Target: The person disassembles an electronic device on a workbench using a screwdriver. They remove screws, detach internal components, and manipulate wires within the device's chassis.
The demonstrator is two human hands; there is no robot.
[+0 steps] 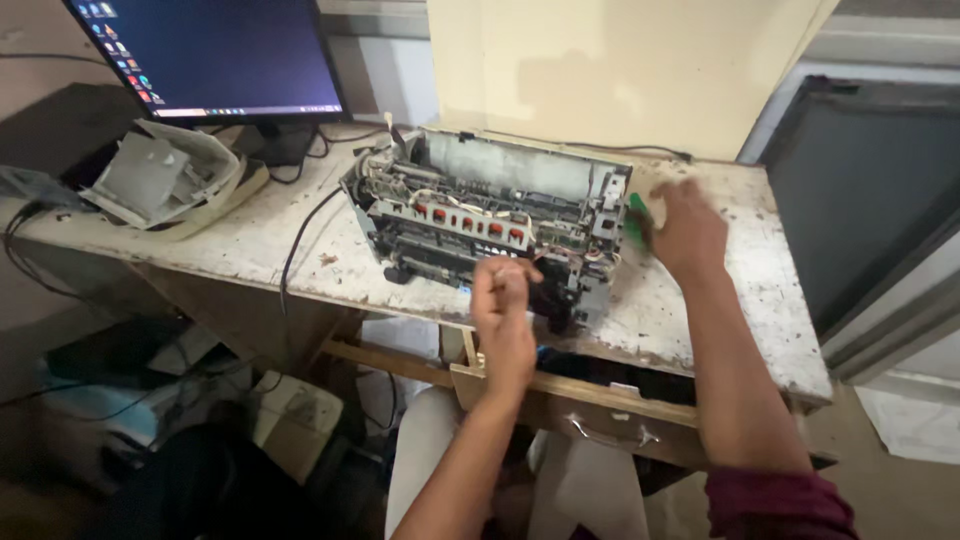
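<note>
The opened printer (490, 225), its cover off and rollers and wiring bare, sits on a worn white table (720, 300), and its front corner comes close to the table's front edge. To the printer's right lies a stretch of bare tabletop running to the table's right edge; to its left, more open surface crossed by a black cable (300, 245). Further left of the printer rests a grey plastic housing (165, 175), and behind that stands a monitor (215, 55).

The left hand (505, 320) hovers at the printer's front, fingers curled nearly into a fist; whether it pinches anything cannot be told. The right hand (685, 232) presses against the printer's right side, fingers bent around a small green piece (637, 215) there.
</note>
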